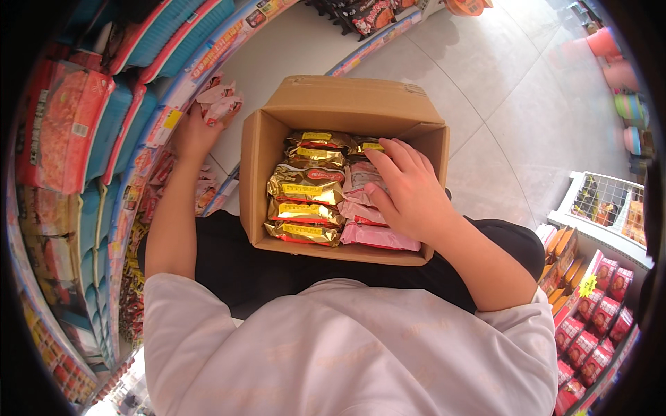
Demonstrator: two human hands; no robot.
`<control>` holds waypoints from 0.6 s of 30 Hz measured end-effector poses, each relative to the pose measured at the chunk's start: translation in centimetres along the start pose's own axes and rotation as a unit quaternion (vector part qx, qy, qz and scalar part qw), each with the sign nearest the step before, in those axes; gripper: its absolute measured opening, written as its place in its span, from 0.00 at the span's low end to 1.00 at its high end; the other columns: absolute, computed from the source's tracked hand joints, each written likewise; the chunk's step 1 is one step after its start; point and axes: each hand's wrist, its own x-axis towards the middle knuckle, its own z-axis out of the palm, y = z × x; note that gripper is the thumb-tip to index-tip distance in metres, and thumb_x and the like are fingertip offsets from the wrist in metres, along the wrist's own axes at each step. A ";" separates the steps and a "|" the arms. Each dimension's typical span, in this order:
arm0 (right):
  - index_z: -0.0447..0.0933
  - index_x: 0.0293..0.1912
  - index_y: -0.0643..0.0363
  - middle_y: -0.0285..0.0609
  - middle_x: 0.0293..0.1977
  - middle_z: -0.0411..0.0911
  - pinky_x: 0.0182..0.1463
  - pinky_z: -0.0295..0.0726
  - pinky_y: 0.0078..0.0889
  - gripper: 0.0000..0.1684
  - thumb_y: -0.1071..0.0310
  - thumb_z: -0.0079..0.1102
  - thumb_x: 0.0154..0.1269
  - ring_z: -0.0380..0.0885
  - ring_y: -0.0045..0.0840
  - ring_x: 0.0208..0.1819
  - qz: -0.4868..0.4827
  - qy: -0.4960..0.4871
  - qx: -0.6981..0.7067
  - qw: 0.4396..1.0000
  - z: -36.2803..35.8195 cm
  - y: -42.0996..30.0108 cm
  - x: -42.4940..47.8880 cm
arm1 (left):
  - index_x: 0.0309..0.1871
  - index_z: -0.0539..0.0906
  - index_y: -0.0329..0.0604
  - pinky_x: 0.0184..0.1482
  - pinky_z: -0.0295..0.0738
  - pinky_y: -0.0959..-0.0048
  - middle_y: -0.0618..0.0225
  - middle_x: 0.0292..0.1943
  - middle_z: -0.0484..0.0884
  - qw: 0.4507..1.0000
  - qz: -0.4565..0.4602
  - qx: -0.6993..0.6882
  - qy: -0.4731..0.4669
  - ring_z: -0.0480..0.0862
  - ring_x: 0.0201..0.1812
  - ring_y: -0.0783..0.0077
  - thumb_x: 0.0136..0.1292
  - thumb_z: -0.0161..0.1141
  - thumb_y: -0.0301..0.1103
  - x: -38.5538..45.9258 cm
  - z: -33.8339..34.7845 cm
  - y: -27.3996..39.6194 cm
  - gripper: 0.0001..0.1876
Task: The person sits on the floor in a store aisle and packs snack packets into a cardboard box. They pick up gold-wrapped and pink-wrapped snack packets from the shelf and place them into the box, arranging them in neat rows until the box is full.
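Observation:
An open cardboard box [359, 91] rests at my lap, between my knees. On its left side, gold foil snack packets [307, 192] with yellow labels stand in a row. Pink packets [372, 234] fill part of the right side. My right hand [408, 182] is spread over these pink packets, its thumb and fingertips reaching down at them; whether it grips one cannot be told. Out to the left, by the shelf edge, my left hand [200, 132] holds a few pink-and-white packets [221, 101], its fingers partly hidden behind them and the shelf.
A price-label strip [171, 119] curves along the left shelf, above more pink packets [205, 190] low down. Large red-and-blue packages [67, 125] fill the upper shelf. Red packaged goods [593, 317] and a wire basket [606, 200] stand at right. Grey floor tiles [484, 78] lie beyond the box.

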 end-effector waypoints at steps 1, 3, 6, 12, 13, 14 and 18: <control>0.75 0.71 0.62 0.63 0.70 0.74 0.78 0.68 0.62 0.31 0.59 0.64 0.74 0.70 0.57 0.75 0.001 0.001 0.000 1.000 0.0 0.0 0.0 | 0.69 0.80 0.37 0.69 0.77 0.44 0.37 0.62 0.83 0.999 -0.014 -0.025 0.026 0.81 0.68 0.35 0.56 0.77 0.60 -0.4 -0.4 1.1 0.44; 0.75 0.71 0.62 0.63 0.70 0.74 0.78 0.69 0.61 0.31 0.60 0.65 0.74 0.70 0.57 0.75 -0.001 0.007 -0.003 1.000 0.0 0.2 -0.1 | 0.68 0.81 0.37 0.69 0.78 0.44 0.37 0.60 0.85 0.993 -0.043 -0.076 0.076 0.81 0.67 0.35 0.55 0.79 0.54 -1.6 -1.2 2.6 0.42; 0.76 0.69 0.62 0.62 0.69 0.75 0.77 0.69 0.61 0.30 0.60 0.65 0.74 0.71 0.57 0.74 -0.006 0.020 -0.002 1.000 -0.1 0.1 -0.2 | 0.67 0.81 0.35 0.71 0.76 0.45 0.34 0.64 0.82 0.977 -0.078 -0.173 0.095 0.80 0.68 0.33 0.53 0.81 0.52 -3.4 -1.7 2.8 0.42; 0.79 0.63 0.63 0.58 0.59 0.82 0.66 0.79 0.54 0.23 0.61 0.66 0.75 0.80 0.53 0.63 0.002 0.071 0.005 0.997 -2.0 0.7 0.3 | 0.67 0.80 0.28 0.73 0.74 0.48 0.32 0.70 0.72 0.954 -0.203 -0.212 0.059 0.75 0.71 0.33 0.54 0.83 0.50 -10.3 -4.7 4.2 0.43; 0.80 0.61 0.64 0.57 0.56 0.83 0.63 0.81 0.53 0.22 0.61 0.66 0.75 0.82 0.53 0.60 0.009 0.076 0.017 0.997 -2.5 0.8 0.6 | 0.66 0.81 0.28 0.73 0.73 0.48 0.34 0.69 0.72 0.957 -0.200 -0.198 0.072 0.76 0.71 0.34 0.54 0.83 0.48 -11.9 -5.4 4.6 0.42; 0.80 0.60 0.64 0.57 0.54 0.84 0.61 0.82 0.52 0.21 0.61 0.66 0.75 0.83 0.53 0.58 0.013 0.086 0.022 0.996 -3.2 0.9 0.7 | 0.65 0.81 0.27 0.73 0.73 0.48 0.35 0.68 0.73 0.959 -0.193 -0.188 0.082 0.76 0.70 0.35 0.54 0.84 0.47 -13.2 -5.7 5.1 0.41; 0.81 0.55 0.65 0.56 0.48 0.85 0.53 0.84 0.52 0.17 0.62 0.66 0.76 0.85 0.55 0.51 0.048 0.095 0.024 0.994 -5.2 1.3 1.7 | 0.66 0.79 0.27 0.75 0.72 0.48 0.40 0.67 0.73 0.970 -0.100 -0.169 0.145 0.77 0.69 0.42 0.53 0.86 0.37 -18.4 -8.1 6.5 0.40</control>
